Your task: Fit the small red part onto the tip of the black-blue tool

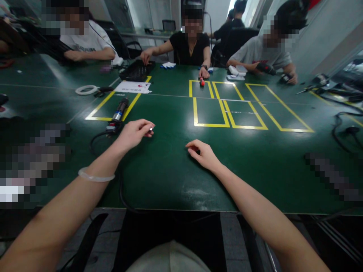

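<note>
My left hand is just above the green table, its thumb and fingers pinched on a small shiny metal piece, too small to name. Left of that hand lies a corded cylindrical power tool, dark with a silver and blue band, pointing away from me. My right hand is low over the table, apart from the left one. Its fingers are curled, with thumb and index tips almost together; whether anything tiny sits between them I cannot make out.
Yellow tape frames mark the table. Farther back are a black tray, a paper sheet, a white coil and a red object by a co-worker's hand. Another co-worker holds a drill. Cables lie right.
</note>
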A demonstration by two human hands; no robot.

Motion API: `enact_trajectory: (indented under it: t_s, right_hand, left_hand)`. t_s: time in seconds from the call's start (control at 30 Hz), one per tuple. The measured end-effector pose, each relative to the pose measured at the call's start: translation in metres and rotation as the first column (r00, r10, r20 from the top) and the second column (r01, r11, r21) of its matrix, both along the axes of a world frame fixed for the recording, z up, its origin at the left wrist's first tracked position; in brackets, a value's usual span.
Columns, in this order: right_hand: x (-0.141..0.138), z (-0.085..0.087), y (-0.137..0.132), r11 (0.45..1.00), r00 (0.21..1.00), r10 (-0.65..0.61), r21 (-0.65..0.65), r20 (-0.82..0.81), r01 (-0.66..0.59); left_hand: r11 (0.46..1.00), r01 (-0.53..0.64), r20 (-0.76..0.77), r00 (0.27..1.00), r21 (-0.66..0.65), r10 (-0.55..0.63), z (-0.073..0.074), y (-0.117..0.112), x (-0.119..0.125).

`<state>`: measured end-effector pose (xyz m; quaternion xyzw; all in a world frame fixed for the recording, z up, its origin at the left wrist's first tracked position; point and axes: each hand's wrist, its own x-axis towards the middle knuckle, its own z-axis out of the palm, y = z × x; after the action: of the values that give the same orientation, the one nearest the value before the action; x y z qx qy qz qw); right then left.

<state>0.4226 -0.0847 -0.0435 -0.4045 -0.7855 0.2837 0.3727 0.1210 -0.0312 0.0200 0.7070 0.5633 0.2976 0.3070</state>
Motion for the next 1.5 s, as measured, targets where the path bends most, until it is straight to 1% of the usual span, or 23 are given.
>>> enact_trajectory:
  t_s: [0.07,0.17,0.23,0.33,0.4,0.43,0.5,0.53,0.57,0.63,0.73,0.8,0.87,0.97,1.03,1.13,1.23,1.3,1.4,1.5]
  right_hand:
    - [-0.001,0.002,-0.002,0.999,0.999,0.039,-0.018,-0.02,-0.039]
    - [-0.003,0.006,-0.006,0.991,0.99,0.107,-0.066,-0.092,-0.114]
    - [-0.005,0.008,-0.008,0.983,0.981,0.144,-0.093,-0.128,-0.156]
    - [-0.007,0.01,-0.01,0.975,0.977,0.176,-0.118,-0.118,-0.189]
    - [-0.007,0.01,-0.01,0.972,0.978,0.176,-0.137,-0.109,-0.19]
    - [-0.007,0.01,-0.01,0.972,0.979,0.168,-0.148,-0.112,-0.183]
    - [-0.005,0.009,-0.008,0.973,0.982,0.133,-0.171,-0.133,-0.155]
    - [-0.005,0.009,-0.007,0.972,0.982,0.111,-0.19,-0.156,-0.14]
    - [-0.004,0.008,-0.006,0.966,0.977,0.09,-0.22,-0.194,-0.133]
    - [-0.003,0.006,-0.003,0.939,0.95,0.058,-0.306,-0.306,-0.156]
    - [-0.003,0.006,-0.001,0.87,0.888,0.029,-0.426,-0.46,-0.249]
    - [-0.003,0.006,0.0,0.839,0.862,0.028,-0.457,-0.506,-0.296]
    - [-0.005,0.008,-0.001,0.824,0.852,0.044,-0.463,-0.522,-0.326]
    - [-0.006,0.008,-0.002,0.811,0.852,0.072,-0.467,-0.519,-0.353]
    - [-0.007,0.008,-0.003,0.815,0.846,0.053,-0.466,-0.531,-0.344]
    - [-0.006,0.006,-0.002,0.844,0.835,0.001,-0.447,-0.55,-0.296]
    - [-0.006,0.002,-0.002,0.879,0.849,0.013,-0.398,-0.529,-0.262]
    - [-0.008,0.001,-0.001,0.894,0.861,0.028,-0.372,-0.508,-0.249]
    - [-0.01,0.0,0.001,0.898,0.873,0.036,-0.369,-0.487,-0.242]
    - [-0.01,-0.001,0.002,0.901,0.892,0.045,-0.366,-0.451,-0.231]
  left_hand:
    - [0.978,0.183,0.107,0.979,-0.105,-0.172,0.0,-0.012,0.031]
    - [0.908,0.379,0.21,0.916,-0.177,-0.342,-0.004,-0.03,0.066]
    - [0.868,0.463,0.246,0.876,-0.182,-0.415,-0.01,-0.04,0.079]
    - [0.831,0.532,0.241,0.838,-0.161,-0.49,-0.021,-0.047,0.086]
    - [0.833,0.532,0.223,0.839,-0.152,-0.496,-0.026,-0.047,0.086]
    - [0.848,0.512,0.2,0.852,-0.133,-0.483,-0.027,-0.047,0.085]
    - [0.894,0.447,0.114,0.89,-0.037,-0.441,-0.026,-0.046,0.082]
    - [0.906,0.421,0.061,0.904,0.032,-0.422,-0.025,-0.047,0.081]
    - [0.907,0.408,0.011,0.911,0.101,-0.412,-0.023,-0.047,0.081]
    - [0.884,0.424,-0.057,0.905,0.199,-0.421,-0.019,-0.05,0.081]
    - [0.845,0.465,-0.101,0.885,0.265,-0.455,-0.018,-0.056,0.083]
    - [0.829,0.472,-0.114,0.88,0.3,-0.46,-0.019,-0.058,0.086]
    - [0.822,0.465,-0.11,0.884,0.329,-0.455,-0.022,-0.058,0.087]
    - [0.834,0.442,-0.09,0.894,0.33,-0.438,-0.025,-0.057,0.087]
    - [0.855,0.42,-0.08,0.905,0.305,-0.417,-0.026,-0.057,0.087]
    - [0.891,0.369,-0.052,0.928,0.265,-0.369,-0.024,-0.056,0.087]
    - [0.911,0.339,-0.024,0.939,0.234,-0.343,-0.022,-0.055,0.087]
    - [0.917,0.344,-0.024,0.938,0.202,-0.347,-0.022,-0.054,0.086]
    - [0.92,0.361,-0.024,0.932,0.153,-0.362,-0.024,-0.051,0.084]
    - [0.906,0.407,-0.035,0.913,0.121,-0.405,-0.025,-0.048,0.082]
